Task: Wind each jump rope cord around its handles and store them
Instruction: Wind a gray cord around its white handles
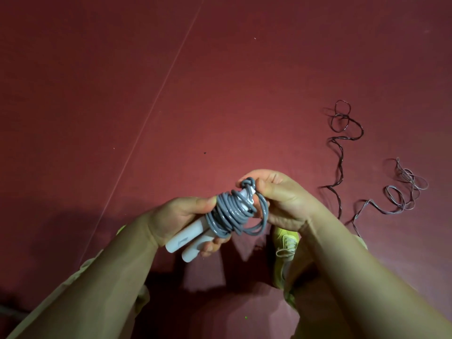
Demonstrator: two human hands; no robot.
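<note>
Two white jump rope handles (186,241) lie side by side in my left hand (178,216), which grips them around the middle. A grey cord (234,214) is wound in several loops around their upper ends, with a knot-like end at the top. My right hand (281,199) pinches that cord end at the top of the handles. On the floor to the right lie two loose cords: a dark one (342,133) and a lighter pinkish-grey one (401,192), both curled and unwound. Their handles are hidden behind my right arm.
The floor (220,81) is a dark red mat with a thin pale seam line (156,96) running diagonally at the left. My yellow-green shoe (286,248) shows below my hands, between my forearms.
</note>
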